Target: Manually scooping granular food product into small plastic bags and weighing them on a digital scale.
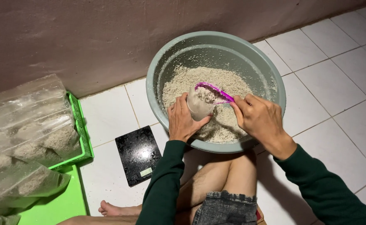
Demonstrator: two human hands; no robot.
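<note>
Grey-green plastic basin point(158, 71) is sitting on the tiled floor point(337, 79), half full of pale granular meal point(228, 83). Over its near rim, the left hand point(183, 123) is clasping a small clear bag point(198, 106), mouth upward to catch the pour. Beside it, the right hand point(260, 118) is gripping a magenta scoop point(214, 91), tilting meal in. Left of the basin, a black digital scale point(139, 154) and filled bags point(24, 133) on green trays point(83, 133) are waiting.
</note>
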